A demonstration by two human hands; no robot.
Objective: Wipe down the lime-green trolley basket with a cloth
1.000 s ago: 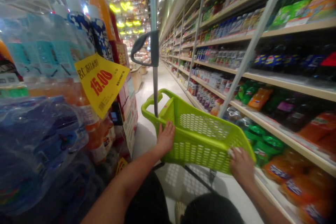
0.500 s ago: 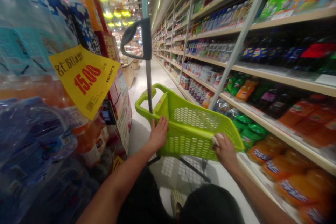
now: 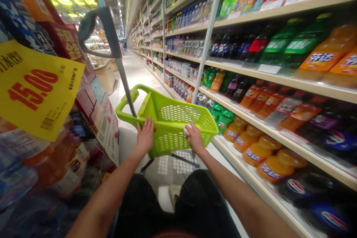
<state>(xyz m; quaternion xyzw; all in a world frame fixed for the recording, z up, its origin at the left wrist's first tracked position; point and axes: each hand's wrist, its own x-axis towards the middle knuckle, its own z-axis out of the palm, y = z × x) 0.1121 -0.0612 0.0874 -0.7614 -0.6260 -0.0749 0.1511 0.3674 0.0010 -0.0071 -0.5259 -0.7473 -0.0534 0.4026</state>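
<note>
A lime-green rolling shopping basket (image 3: 167, 130) with perforated sides stands on the floor before me. Its interior shows no goods. From its left end rises a grey pull handle (image 3: 126, 81), tilted left, with a loop grip on top. My left hand (image 3: 145, 136) lies flat against the near rim beside the handle post, fingers stretched out. At the right part of the near rim, my right hand (image 3: 195, 138) is closed around a small crumpled white cloth or tissue (image 3: 187, 130) pressed to the rim; its exact kind is unclear.
Shelves of bottled drinks (image 3: 279, 96) line the right side. Stacked drink packs and boxes (image 3: 106, 130) crowd the left, where a yellow price sign (image 3: 41, 89) reading 15.00 juts out. A tiled aisle (image 3: 131, 67) runs ahead between them.
My view has turned to the right, so basket, handle and sign appear further left. My left hand stays flat on the rim, and my right hand still grips the white cloth or tissue.
</note>
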